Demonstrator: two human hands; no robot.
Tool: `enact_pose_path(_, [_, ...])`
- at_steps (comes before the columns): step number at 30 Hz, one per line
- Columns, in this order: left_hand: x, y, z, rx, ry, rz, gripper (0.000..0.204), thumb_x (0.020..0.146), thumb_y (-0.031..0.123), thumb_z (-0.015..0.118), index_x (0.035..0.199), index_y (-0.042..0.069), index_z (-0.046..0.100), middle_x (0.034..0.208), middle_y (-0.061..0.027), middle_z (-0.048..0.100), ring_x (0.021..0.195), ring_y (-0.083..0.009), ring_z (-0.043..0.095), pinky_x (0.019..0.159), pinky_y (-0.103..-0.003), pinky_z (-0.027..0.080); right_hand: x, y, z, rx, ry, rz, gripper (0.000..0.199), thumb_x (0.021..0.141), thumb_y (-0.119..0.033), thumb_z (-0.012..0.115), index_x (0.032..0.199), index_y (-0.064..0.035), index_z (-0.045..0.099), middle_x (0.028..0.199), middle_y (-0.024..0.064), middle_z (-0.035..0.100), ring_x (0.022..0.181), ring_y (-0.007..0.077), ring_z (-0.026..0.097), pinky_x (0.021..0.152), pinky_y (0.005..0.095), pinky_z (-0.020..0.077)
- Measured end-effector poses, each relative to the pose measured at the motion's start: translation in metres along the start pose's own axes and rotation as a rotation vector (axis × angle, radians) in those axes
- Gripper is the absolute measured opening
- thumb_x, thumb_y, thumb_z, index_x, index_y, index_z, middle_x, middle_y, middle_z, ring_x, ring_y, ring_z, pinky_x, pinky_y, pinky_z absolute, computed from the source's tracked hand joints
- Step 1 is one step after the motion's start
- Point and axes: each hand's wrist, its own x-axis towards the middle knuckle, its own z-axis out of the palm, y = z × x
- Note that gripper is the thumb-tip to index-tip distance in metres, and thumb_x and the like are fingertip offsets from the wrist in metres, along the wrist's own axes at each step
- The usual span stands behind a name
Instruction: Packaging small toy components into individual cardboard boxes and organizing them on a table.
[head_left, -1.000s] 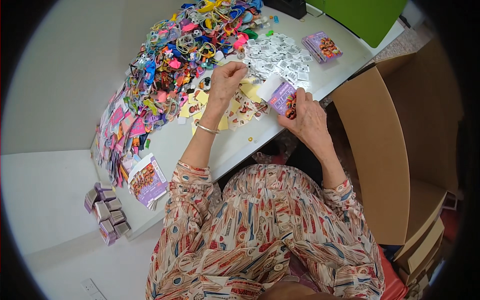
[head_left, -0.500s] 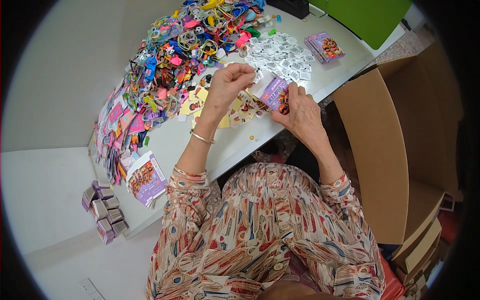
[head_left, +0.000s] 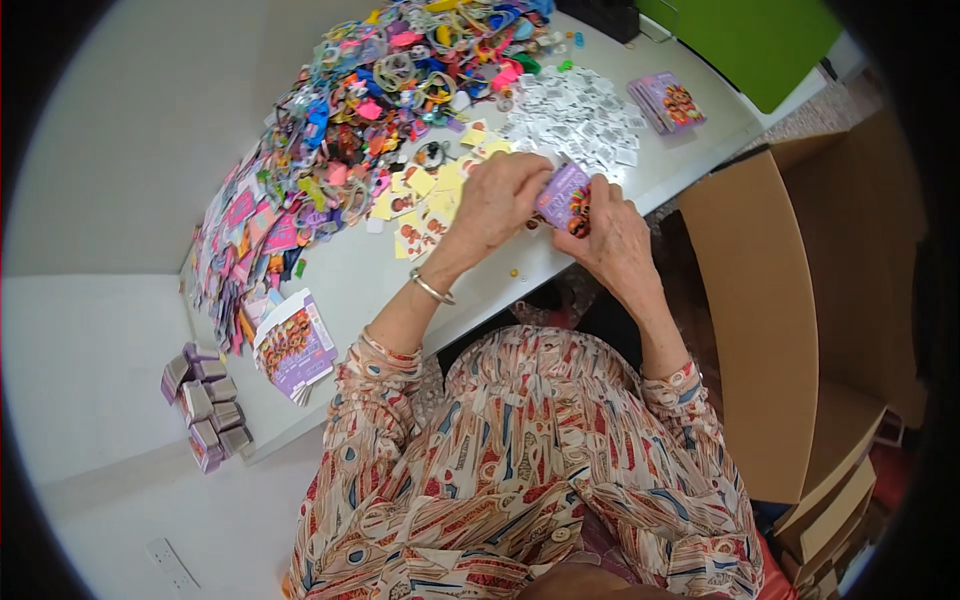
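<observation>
Above the table's front edge, my right hand [head_left: 617, 238] grips a small purple printed carton [head_left: 567, 196], thumb on its near side and fingers over its right side. My left hand [head_left: 497, 205], a bangle on its wrist, is closed at the carton's left edge, the fingertips bent against it; the ends of those fingers are partly hidden. Just beyond the hands lies a spread of small white packets [head_left: 575, 112]. Yellow and white sticker cards [head_left: 425, 205] with cartoon heads are scattered beside my left hand.
A big heap of colourful small trinkets [head_left: 390, 80] covers the table's far left. Flattened purple cartons [head_left: 297, 345] lie at the near left, finished-looking cartons [head_left: 668, 103] at the far right. Stacked small boxes [head_left: 208, 405] stand left of the table; a large cardboard box [head_left: 760, 330] is open at right.
My left hand has moved right and down, from a pinch apart from the carton to its left edge. The carton's open white flap no longer shows. The view has shifted slightly.
</observation>
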Motion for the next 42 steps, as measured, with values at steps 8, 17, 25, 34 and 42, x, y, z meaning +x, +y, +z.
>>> enact_pose_path(8, [-0.001,-0.014,-0.010,-0.150,0.120,0.058,0.015,0.088,0.014,0.063,0.096,0.003,0.068,0.090,-0.0086,0.065,0.079,-0.0199,0.062,0.069,-0.028,0.048,0.002,-0.005,-0.001,0.094,-0.005,-0.006,0.052,0.071,-0.029,0.071,0.103,0.0034,0.046,0.083,0.0249,0.059,0.074,0.0409,0.061,0.066,0.0459,0.0484])
enact_pose_path(17, [0.048,-0.163,-0.052,0.361,0.470,-0.218,0.028,0.083,0.023,0.067,0.095,-0.002,0.065,0.087,-0.0173,0.067,0.078,-0.0292,0.064,0.071,-0.038,0.050,0.003,-0.017,0.004,0.128,-0.024,-0.028,0.054,0.071,-0.031,0.070,0.103,0.0053,0.047,0.085,0.0262,0.060,0.076,0.0417,0.062,0.068,0.0457,0.0488])
enact_pose_path(25, [0.065,-0.184,-0.033,0.598,0.506,-0.122,0.029,0.078,0.015,0.066,0.102,0.000,0.063,0.101,-0.0203,0.063,0.093,-0.0376,0.060,0.074,-0.047,0.051,0.000,-0.014,0.001,0.108,-0.032,-0.005,0.058,0.069,-0.032,0.070,0.105,0.0071,0.047,0.087,0.0269,0.059,0.075,0.0426,0.061,0.068,0.0463,0.0492])
enact_pose_path(34, [0.042,-0.187,-0.071,0.229,0.489,-0.336,0.025,0.086,0.021,0.065,0.103,0.002,0.069,0.080,-0.0110,0.069,0.069,-0.0173,0.066,0.066,-0.030,0.052,0.000,-0.017,0.006,0.111,-0.086,0.015,0.058,0.069,-0.034,0.071,0.104,0.0068,0.047,0.086,0.0263,0.059,0.074,0.0419,0.062,0.068,0.0465,0.0495])
enact_pose_path(42, [0.001,-0.074,-0.065,-0.640,0.188,-0.298,0.021,0.091,0.013,0.063,0.106,-0.002,0.066,0.090,-0.0033,0.068,0.077,-0.0074,0.062,0.068,-0.022,0.051,0.005,-0.014,0.013,0.083,-0.062,-0.017,0.058,0.070,-0.032,0.071,0.106,0.0053,0.045,0.085,0.0256,0.059,0.075,0.0416,0.061,0.068,0.0463,0.0498])
